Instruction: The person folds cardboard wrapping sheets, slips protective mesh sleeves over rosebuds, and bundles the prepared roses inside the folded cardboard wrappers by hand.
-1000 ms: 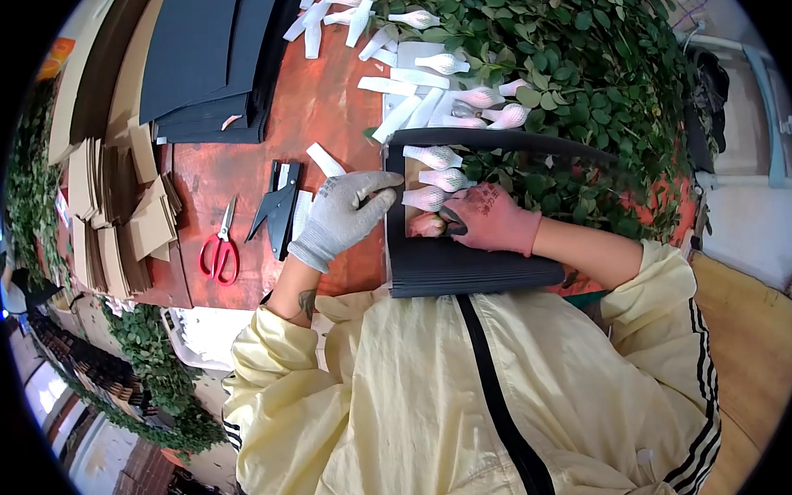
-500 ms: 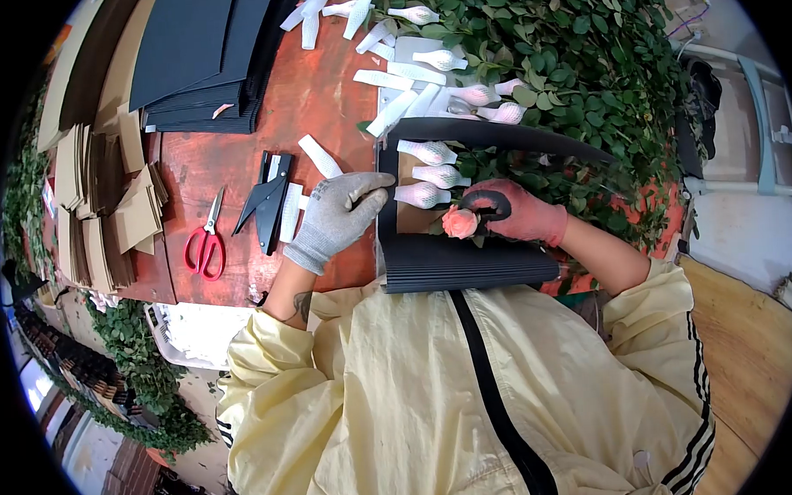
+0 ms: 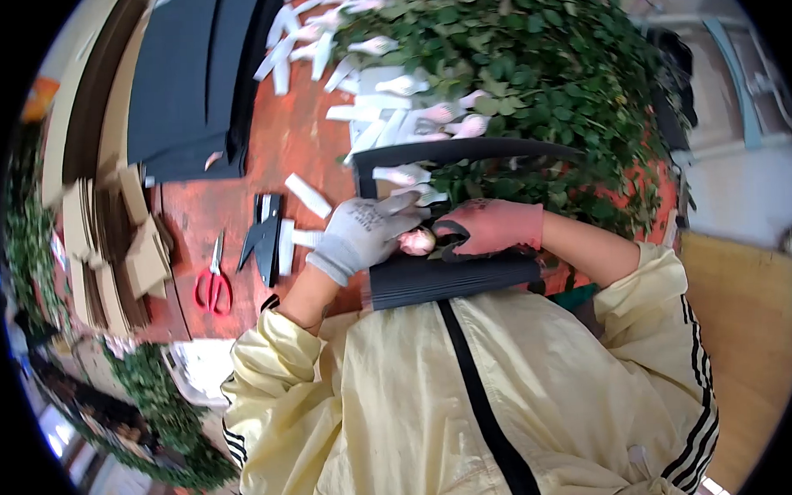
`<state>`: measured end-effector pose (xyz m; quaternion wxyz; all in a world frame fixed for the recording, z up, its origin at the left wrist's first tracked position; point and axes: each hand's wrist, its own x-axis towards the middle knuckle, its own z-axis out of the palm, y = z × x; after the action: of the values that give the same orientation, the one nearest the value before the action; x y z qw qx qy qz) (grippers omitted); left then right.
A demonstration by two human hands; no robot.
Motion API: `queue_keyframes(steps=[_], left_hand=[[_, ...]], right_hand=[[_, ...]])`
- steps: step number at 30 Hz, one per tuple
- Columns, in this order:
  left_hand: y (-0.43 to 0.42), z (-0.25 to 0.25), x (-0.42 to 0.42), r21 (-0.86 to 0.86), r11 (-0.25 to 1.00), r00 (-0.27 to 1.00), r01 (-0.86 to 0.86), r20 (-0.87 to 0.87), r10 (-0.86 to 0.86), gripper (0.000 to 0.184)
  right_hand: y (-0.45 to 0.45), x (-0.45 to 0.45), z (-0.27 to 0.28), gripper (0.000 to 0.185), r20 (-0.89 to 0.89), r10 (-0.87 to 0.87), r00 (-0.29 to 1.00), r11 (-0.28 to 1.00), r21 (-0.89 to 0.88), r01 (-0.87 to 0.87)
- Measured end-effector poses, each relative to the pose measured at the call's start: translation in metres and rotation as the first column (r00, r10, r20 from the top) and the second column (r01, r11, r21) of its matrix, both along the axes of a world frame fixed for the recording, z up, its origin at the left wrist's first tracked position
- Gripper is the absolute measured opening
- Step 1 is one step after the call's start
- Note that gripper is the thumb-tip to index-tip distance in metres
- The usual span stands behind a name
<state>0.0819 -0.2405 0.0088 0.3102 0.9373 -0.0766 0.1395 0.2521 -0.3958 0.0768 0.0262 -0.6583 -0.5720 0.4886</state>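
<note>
My right hand (image 3: pixel 489 228), in a pink and dark glove, is closed round the stem of a pale pink rose (image 3: pixel 416 241) just behind its bloom. My left hand (image 3: pixel 368 234), in a grey glove, has its fingers stretched out beside that bloom, over the netted roses. Two roses in white foam nets, one upper netted rose (image 3: pixel 400 175) and one lower netted rose (image 3: pixel 429 194), show above the fingers; the left hand partly covers the lower one. Both hands are over a black corrugated sheet (image 3: pixel 454 282) that curves up around the roses.
Red-handled scissors (image 3: pixel 212 287) and a black stapler (image 3: pixel 262 241) lie left on the red table (image 3: pixel 198 202). White net sleeves (image 3: pixel 308 196) are scattered about. Black sheets (image 3: pixel 177 98) and cardboard pieces (image 3: pixel 108 249) are stacked at far left. Leafy stems (image 3: pixel 547 76) pile up at the back right.
My left hand has moved right, over the netted roses and up to the loose bloom. The right hand has brought the rose left. The whole view has shifted slightly.
</note>
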Motion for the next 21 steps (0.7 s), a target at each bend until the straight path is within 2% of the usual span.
queue_keyframes(steps=[1,4,5,6,7,8,9,10,11,12,13,15,17,19,21], left_hand=[[0.003,-0.001,0.002,0.015,1.0,0.999,0.007,-0.034,-0.007,0.024],[0.006,0.001,0.008,0.054,0.997,0.994,0.047,-0.105,-0.041,0.025],[0.006,0.0,0.009,0.081,0.995,0.992,0.057,-0.119,-0.047,0.025],[0.006,-0.011,0.008,0.11,0.993,0.998,0.039,-0.055,-0.033,0.021],[0.006,-0.012,0.009,0.102,0.993,0.998,0.058,-0.014,-0.057,0.021],[0.004,-0.005,0.01,0.095,0.994,0.997,0.059,-0.05,-0.054,0.021],[0.001,-0.003,0.011,0.078,0.995,0.997,0.055,-0.063,-0.05,0.021],[0.001,0.001,0.009,0.078,0.995,0.985,0.068,-0.162,-0.055,0.027],[-0.002,-0.001,0.008,0.078,0.996,0.981,0.048,-0.192,-0.032,0.028],[-0.004,-0.002,0.006,0.081,0.996,0.974,0.023,-0.226,-0.004,0.028],[-0.005,-0.001,0.006,0.072,0.997,0.973,0.028,-0.229,-0.011,0.029],[-0.008,0.003,0.007,0.026,0.999,0.964,0.018,-0.265,-0.01,0.031],[-0.009,0.002,0.008,0.022,1.0,0.968,0.02,-0.25,-0.014,0.032],[-0.01,0.0,0.008,0.03,0.999,0.973,0.045,-0.227,-0.037,0.034],[-0.01,-0.005,0.007,0.004,0.999,0.96,0.05,-0.276,-0.047,0.036]], right_hand=[[-0.001,0.003,0.016,0.045,-0.016,0.021,1.0,0.995,-0.098,-0.022],[-0.031,0.009,0.084,0.049,0.133,-0.063,0.989,0.997,-0.044,0.069],[-0.054,0.013,0.103,0.047,0.216,-0.121,0.969,0.98,0.183,0.082],[-0.085,0.017,0.124,0.045,0.296,-0.189,0.937,0.918,0.393,0.061],[-0.112,0.011,0.155,0.048,0.433,-0.43,0.792,0.824,0.546,0.148],[-0.132,0.018,0.182,0.045,0.231,-0.599,0.767,0.687,0.64,0.344],[-0.158,0.011,0.208,0.035,0.106,-0.844,0.526,0.406,0.767,0.497],[-0.198,0.016,0.23,0.029,-0.006,-0.958,0.285,0.164,0.806,0.569],[-0.238,0.022,0.251,0.024,-0.17,-0.985,0.04,-0.117,0.813,0.571],[-0.294,0.036,0.274,0.023,-0.225,-0.974,0.007,-0.195,0.86,0.472],[-0.352,0.038,0.297,0.023,0.024,-0.994,-0.111,-0.005,0.968,0.252],[-0.427,-0.002,0.332,0.022,0.057,-0.943,-0.329,0.072,0.997,-0.033],[-0.483,-0.066,0.365,0.023,0.204,-0.782,-0.588,0.384,0.902,-0.198],[-0.507,-0.136,0.373,0.026,0.325,-0.703,-0.633,0.492,0.865,-0.103],[-0.508,-0.191,0.362,0.027,0.406,-0.646,-0.646,0.52,0.854,0.018]])
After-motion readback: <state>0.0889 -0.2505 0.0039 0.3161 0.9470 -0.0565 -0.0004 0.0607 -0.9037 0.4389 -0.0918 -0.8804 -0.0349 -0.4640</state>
